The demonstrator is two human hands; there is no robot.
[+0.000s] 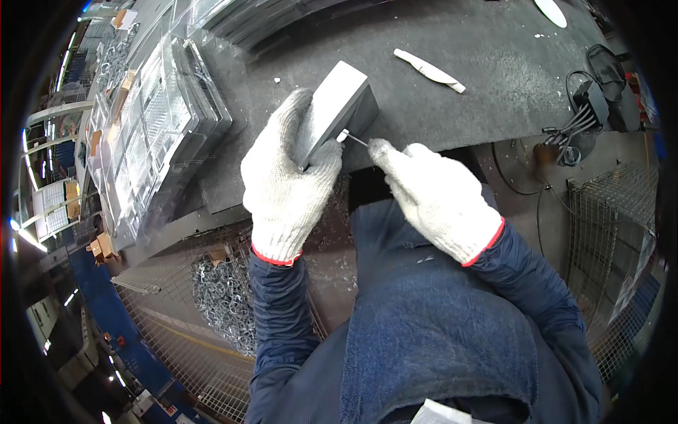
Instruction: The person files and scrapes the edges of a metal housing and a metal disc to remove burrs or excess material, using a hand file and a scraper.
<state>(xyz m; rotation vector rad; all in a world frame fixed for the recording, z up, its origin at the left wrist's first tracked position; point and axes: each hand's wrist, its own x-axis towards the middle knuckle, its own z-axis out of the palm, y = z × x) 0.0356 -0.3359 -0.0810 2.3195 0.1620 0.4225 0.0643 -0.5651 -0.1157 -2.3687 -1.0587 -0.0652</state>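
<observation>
My left hand (pixel 288 173), in a white knitted glove with a red cuff, grips a grey rectangular metal block (pixel 340 90). The block is tilted over the front of the dark workbench (pixel 487 78), its pale top face turned up. Between the gloved fingertips of my right hand (pixel 441 201) is a thin stick with a white tip (pixel 357 139). That tip sits beside my left thumb, close to the block's side; whether it touches the metal I cannot tell. Beyond the block lies a white tapered strip (pixel 429 71).
Clear plastic trays (pixel 159 127) are stacked at the left, with more trays (pixel 265 25) at the back. Cables and a black box (pixel 592 106) occupy the right end. Below stand a wire basket of metal parts (pixel 224 300) and a wire cage (pixel 613 212).
</observation>
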